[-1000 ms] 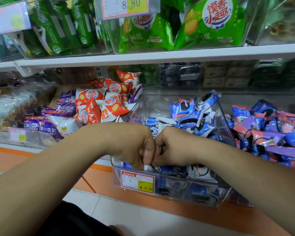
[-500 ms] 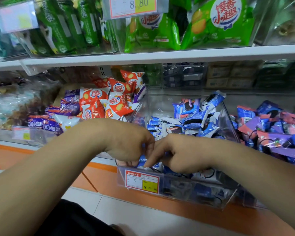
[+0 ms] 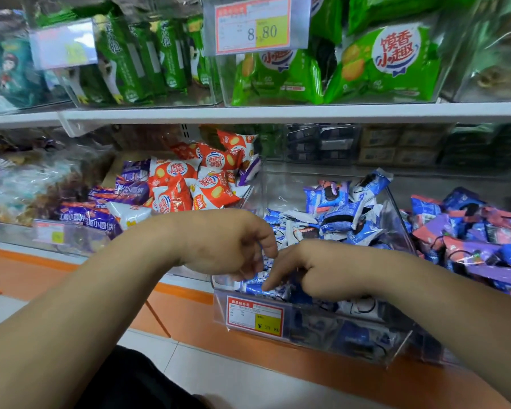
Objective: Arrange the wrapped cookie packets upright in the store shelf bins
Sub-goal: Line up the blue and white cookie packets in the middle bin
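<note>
A clear plastic bin (image 3: 397,214) on the lower shelf holds several blue-and-white wrapped cookie packets (image 3: 337,208), heaped loosely at the back and lying lower at the front. My left hand (image 3: 233,246) hangs over the bin's front left corner with its fingers curled down, and a blue sliver of packet shows between thumb and fingers. My right hand (image 3: 322,273) is just to its right, inside the bin's front. Its index finger stretches onto a blue packet (image 3: 255,289) lying behind the front wall. The other fingers are curled under and hidden.
A red and yellow price label (image 3: 255,317) is on the bin's front. The left bin holds orange packets (image 3: 189,187) and purple packets (image 3: 101,214), the right one pink, purple and blue packets (image 3: 469,231). Overhead, a white shelf (image 3: 278,113) carries green packets (image 3: 381,63). Below is an orange base and tiled floor (image 3: 248,379).
My hands were pressed knuckle to knuckle; they have drawn slightly apart. My right index finger now reaches out onto the front packet, and blue wrapper shows under my left fingers.
</note>
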Demonstrator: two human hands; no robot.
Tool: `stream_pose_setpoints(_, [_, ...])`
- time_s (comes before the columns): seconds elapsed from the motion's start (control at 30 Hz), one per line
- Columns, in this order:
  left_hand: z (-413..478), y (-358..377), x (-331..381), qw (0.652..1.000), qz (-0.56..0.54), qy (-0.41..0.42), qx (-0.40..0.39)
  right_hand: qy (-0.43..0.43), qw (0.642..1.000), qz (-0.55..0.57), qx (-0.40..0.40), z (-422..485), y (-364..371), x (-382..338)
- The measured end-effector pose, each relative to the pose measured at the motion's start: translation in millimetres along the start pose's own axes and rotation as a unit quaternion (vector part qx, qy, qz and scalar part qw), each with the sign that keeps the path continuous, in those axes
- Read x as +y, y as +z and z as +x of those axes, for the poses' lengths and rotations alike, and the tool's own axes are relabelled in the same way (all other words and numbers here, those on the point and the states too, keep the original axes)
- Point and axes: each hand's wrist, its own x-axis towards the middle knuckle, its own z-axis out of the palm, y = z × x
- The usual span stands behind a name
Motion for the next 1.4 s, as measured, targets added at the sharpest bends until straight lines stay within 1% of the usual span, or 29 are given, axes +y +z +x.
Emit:
stream_pose_setpoints(0.07, [-1, -2, 0, 0.999, 0.012, 0.026, 0.044, -0.01, 1.0, 0.018, 0.014, 0, -1, 3])
stream_pose_setpoints(0.13, [0, -3, 0, 0.995, 0.009, 0.043, 0.093, -0.021, 1.0, 0.018, 0.003, 4, 5, 8])
stream_pose_setpoints(0.2, [1, -3, 0, 0.99, -0.004, 0.061, 0.124, -0.015, 0.999, 0.029, -0.005, 7, 12, 7])
stream_pose_setpoints(0.3, [1, -2, -3, 0.987, -0.055, 0.084, 0.127, 0.022, 0.997, 0.073, -0.011, 10, 8, -2])
stream_pose_setpoints(0.4, [3, -1, -9, 0.983, -0.092, 0.094, 0.131, 0.019, 0.99, 0.139, -0.015, 4, -4, -9])
stream_pose_setpoints(0.43, [4, 0, -11, 0.982, -0.096, 0.096, 0.134, 0.031, 0.987, 0.156, -0.014, 9, -3, -8])
stream_pose_setpoints(0.47, [4, 1, -12, 0.981, -0.1, 0.096, 0.137, 0.061, 0.986, 0.153, -0.018, 15, -1, -11])
stream_pose_setpoints(0.5, [5, 2, -12, 0.98, -0.099, 0.097, 0.14, 0.092, 0.987, 0.128, -0.039, 24, 2, -10])
stream_pose_setpoints(0.53, [5, 2, -13, 0.98, -0.091, 0.1, 0.145, 0.107, 0.986, 0.098, -0.085, 37, 10, -7])
stream_pose_setpoints(0.57, [5, 2, -13, 0.98, -0.079, 0.103, 0.152, 0.111, 0.986, 0.058, -0.113, 46, 18, -2])
stream_pose_setpoints(0.6, [5, 2, -13, 0.98, -0.069, 0.105, 0.157, 0.1, 0.987, 0.031, -0.12, 56, 23, 10])
stream_pose_setpoints(0.67, [5, 1, -13, 0.979, -0.072, 0.107, 0.159, 0.089, 0.991, 0.049, -0.083, 56, 18, 20])
stream_pose_setpoints(0.7, [5, 1, -12, 0.978, -0.076, 0.111, 0.159, 0.099, 0.992, 0.068, -0.044, 46, 11, 19])
stream_pose_setpoints(0.77, [6, 1, -12, 0.976, -0.08, 0.125, 0.161, 0.089, 0.984, 0.152, 0.008, 12, -1, 6])
stream_pose_setpoints(0.8, [7, 2, -12, 0.974, -0.082, 0.129, 0.165, 0.074, 0.981, 0.174, 0.031, -2, -7, 1])
stream_pose_setpoints(0.83, [9, 3, -11, 0.973, -0.084, 0.132, 0.172, 0.062, 0.982, 0.167, 0.064, -17, -13, -6])
stream_pose_setpoints(0.9, [16, 5, -9, 0.97, -0.073, 0.135, 0.188, 0.052, 0.979, 0.095, 0.17, -34, -22, -12])
stream_pose_setpoints(0.93, [20, 6, -7, 0.97, -0.059, 0.133, 0.194, 0.048, 0.972, 0.05, 0.226, -39, -25, -10])
stream_pose_setpoints(1.0, [31, 10, 1, 0.974, -0.028, 0.113, 0.195, 0.047, 0.942, -0.059, 0.328, -52, -32, -1])
stream_pose_setpoints(1.03, [36, 11, 6, 0.975, -0.008, 0.101, 0.196, 0.066, 0.925, -0.107, 0.359, -57, -36, 6])
stream_pose_setpoints(1.07, [42, 13, 12, 0.977, 0.013, 0.086, 0.196, 0.087, 0.91, -0.142, 0.38, -62, -39, 12])
stream_pose_setpoints(1.13, [53, 13, 23, 0.979, 0.045, 0.051, 0.193, 0.12, 0.896, -0.171, 0.392, -69, -43, 27])
stream_pose_setpoints(1.23, [79, 7, 33, 0.981, 0.043, 0.016, 0.189, 0.129, 0.905, -0.148, 0.378, -65, -48, 38])
stream_pose_setpoints(1.3, [107, 3, 36, 0.981, -0.002, 0.016, 0.195, 0.135, 0.908, -0.121, 0.378, -53, -60, 45])
stream_pose_setpoints(1.4, [145, 0, 44, 0.966, -0.138, 0.005, 0.219, 0.164, 0.903, -0.101, 0.385, -31, -87, 55])
